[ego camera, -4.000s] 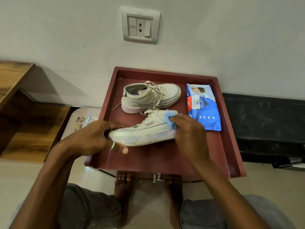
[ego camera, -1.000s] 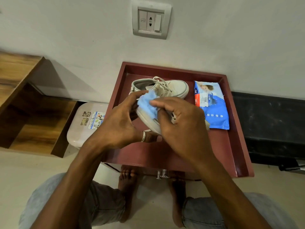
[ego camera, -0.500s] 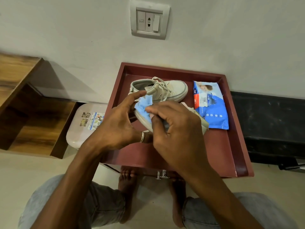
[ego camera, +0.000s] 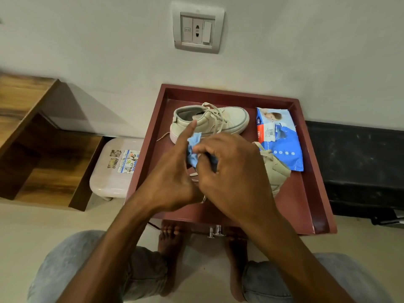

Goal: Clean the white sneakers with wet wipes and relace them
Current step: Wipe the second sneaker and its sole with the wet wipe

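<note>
Held sneaker [ego camera: 276, 171]: 4 seconds ago it lay long-ways in plain sight. Now it is turned, and the 2 hands hide most of it. Only 1 end and a bit of lace poke out on the right.
Blue wipe [ego camera: 194, 143]: it was on the toe end. Now it is bunched up between the hands, on another part.
Right hand [ego camera: 231, 171]: fingers curled, pinching the wipe.
Left hand [ego camera: 170, 178]: the pointer finger sticks straight up beside the wipe. The other fingers are hidden, so I cannot tell if it grips the shoe.
What it means: I think shoe 1 is being cleaned bit by bit. Shoe 2 and the lacing are not done yet.
Other sneaker [ego camera: 211, 121]: at the back of the tray, just behind the hands.
Wipes pack [ego camera: 282, 138]: flat on the right, close to the held shoe.
Red tray [ego camera: 227, 92]: raised rim all round, wall right behind. The bare room is at the front, so the hands can best move up or back toward the person.
</note>
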Demonstrator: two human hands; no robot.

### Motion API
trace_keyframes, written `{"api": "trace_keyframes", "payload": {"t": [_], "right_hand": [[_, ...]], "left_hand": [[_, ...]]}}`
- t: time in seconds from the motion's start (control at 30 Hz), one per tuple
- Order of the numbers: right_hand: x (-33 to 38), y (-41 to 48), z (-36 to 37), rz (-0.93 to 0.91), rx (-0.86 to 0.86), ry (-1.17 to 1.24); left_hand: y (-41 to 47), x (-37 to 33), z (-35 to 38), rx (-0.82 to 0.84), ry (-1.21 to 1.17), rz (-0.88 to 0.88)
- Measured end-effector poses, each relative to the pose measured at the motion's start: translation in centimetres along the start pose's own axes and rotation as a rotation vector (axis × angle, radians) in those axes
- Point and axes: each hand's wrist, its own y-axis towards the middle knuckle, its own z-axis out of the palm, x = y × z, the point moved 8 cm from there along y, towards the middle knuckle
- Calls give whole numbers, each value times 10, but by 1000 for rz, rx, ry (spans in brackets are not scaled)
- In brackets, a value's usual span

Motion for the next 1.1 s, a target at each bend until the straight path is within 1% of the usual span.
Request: {"api": "trace_keyframes", "payload": {"t": [0.1,0.2,0.3,0.43,0.63,0.77,0.87,0.97,1.1], "right_hand": [[-1,-11,-10,-1,-57,-31],[-4,-10,-12,5,-87,6],[-6,-2,-5,24,-59,-2],[1,-12,-2,3,-12,-53],[-2,-12,-6,-9,-101,27],[1,-12,-13,-26,-123,65],[-9,-11,-15,1,-129,93],[-14,-8,-13,22,-144,132],[-3,-3,-6,-73,-121,127]], "left_hand": [[3,7,-11,-25,-14,-52],[4,5,-11,-20,19,-43],[1,5,0,20,61,-25],[0,8,-11,-19,-33,-79],[1,4,-22,-85,-60,-132],[-4,-4,-27,-81,-138,-147],[-2,-3,-30,-123,-192,-156],[0,-2,-27,-111,-209,-161],[2,0,-25,-87,-173,-128]]}}
